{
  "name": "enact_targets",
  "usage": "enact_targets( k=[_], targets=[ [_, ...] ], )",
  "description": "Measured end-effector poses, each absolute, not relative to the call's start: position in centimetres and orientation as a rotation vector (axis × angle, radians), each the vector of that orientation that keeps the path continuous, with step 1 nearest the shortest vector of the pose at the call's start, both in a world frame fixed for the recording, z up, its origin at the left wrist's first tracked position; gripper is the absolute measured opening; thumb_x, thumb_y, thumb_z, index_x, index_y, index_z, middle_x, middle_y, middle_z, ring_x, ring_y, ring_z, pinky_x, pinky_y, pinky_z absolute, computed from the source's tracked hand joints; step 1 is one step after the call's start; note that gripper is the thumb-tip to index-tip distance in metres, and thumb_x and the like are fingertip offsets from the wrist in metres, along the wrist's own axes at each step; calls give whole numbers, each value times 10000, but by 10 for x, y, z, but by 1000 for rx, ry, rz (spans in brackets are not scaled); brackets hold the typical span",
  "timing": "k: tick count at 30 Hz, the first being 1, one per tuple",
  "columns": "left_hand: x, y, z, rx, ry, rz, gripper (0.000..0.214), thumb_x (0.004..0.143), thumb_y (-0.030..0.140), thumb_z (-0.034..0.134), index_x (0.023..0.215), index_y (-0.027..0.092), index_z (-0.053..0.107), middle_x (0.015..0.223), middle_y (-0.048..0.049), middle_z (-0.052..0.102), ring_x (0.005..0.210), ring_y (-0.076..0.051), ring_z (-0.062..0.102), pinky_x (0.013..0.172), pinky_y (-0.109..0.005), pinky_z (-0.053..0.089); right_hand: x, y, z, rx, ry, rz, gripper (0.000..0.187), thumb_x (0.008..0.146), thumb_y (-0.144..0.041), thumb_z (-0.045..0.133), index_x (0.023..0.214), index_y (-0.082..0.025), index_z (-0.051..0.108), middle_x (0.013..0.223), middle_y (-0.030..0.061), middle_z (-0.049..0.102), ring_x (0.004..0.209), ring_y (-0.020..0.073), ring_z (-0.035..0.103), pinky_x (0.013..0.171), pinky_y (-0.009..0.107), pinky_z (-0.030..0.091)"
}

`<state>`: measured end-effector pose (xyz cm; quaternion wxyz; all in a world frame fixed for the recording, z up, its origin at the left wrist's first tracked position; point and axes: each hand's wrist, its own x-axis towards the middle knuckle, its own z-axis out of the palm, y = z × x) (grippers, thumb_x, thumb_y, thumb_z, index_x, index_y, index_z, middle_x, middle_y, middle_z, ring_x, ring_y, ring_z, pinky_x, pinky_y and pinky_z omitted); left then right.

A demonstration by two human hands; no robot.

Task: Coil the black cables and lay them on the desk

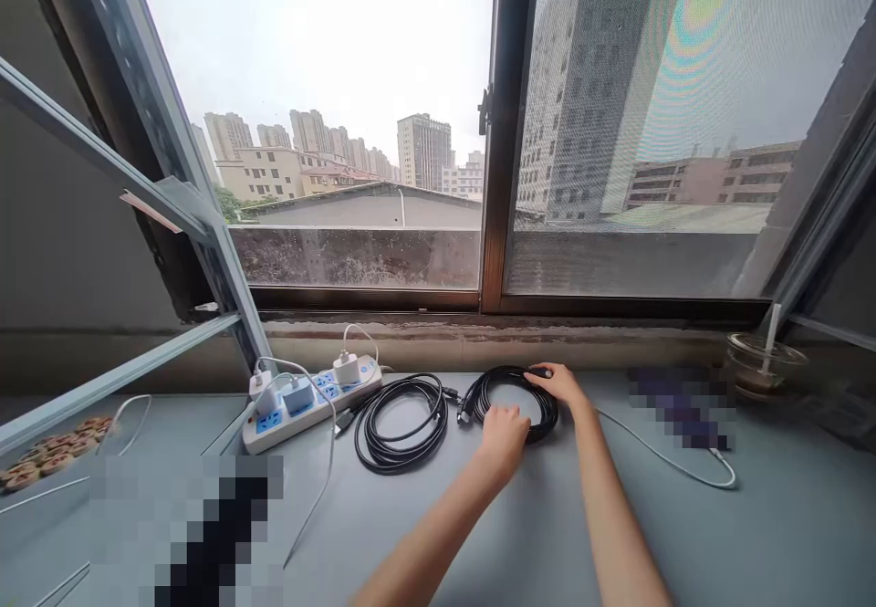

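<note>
A coiled black cable lies on the grey tabletop, with its connector ends at the left of the loop. My left hand is closed on the near side of this coil, its fingers curled and their tips hidden. At the coil's far right, my right hand grips the strands, fingers over the top and thumb lower down. Just left of it sits a second black cable coil, which neither hand touches. Its plug end reaches toward the power strip.
A white power strip with several chargers stands at the back left. White cords trail over the grey tabletop. On the right are a blurred dark device and a plastic cup with a straw. A metal frame rises at the left, before the window.
</note>
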<state>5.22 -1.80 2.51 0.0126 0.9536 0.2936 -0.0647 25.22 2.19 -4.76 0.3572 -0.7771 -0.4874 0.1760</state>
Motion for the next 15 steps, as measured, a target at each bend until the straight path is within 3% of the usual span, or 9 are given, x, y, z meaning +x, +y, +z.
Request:
enact_targets(
  k=[6, 10, 12, 15],
  targets=[
    [50, -10, 30, 2923, 966, -88, 207, 726, 111, 636, 920, 149, 699, 1021, -130, 676, 1024, -273, 608, 879, -346, 422, 250, 25, -47, -1960, -1226, 421, 294, 892, -376, 526, 1063, -148, 597, 1070, 63, 612, 930, 174, 600, 810, 372, 510],
    [49, -6, 35, 2858, 971, 22, 295, 707, 301, 713, 979, 187, 701, 1022, -88, 680, 953, -248, 634, 845, -318, 435, 249, 23, -42, -1926, -1212, 441, 277, 888, -354, 538, 1066, -151, 598, 1082, 63, 610, 937, 175, 599, 815, 373, 510],
    [44, 0, 46, 2825, 1025, 140, 387, 755, 433, 653, 1066, 204, 669, 1112, -75, 650, 988, -240, 619, 861, -320, 426, 252, 18, -34, -1901, -1197, 448, 259, 891, -337, 537, 1061, -152, 599, 1081, 65, 613, 934, 167, 602, 819, 371, 510],
    [26, 15, 73, 2717, 1241, 404, 314, 860, 427, 504, 1037, 225, 667, 1110, -54, 647, 1009, -206, 604, 861, -301, 409, 257, 8, -15, -1855, -1150, 409, 240, 891, -334, 537, 1022, -147, 613, 1056, 61, 630, 932, 162, 608, 837, 377, 503]
  ],
)
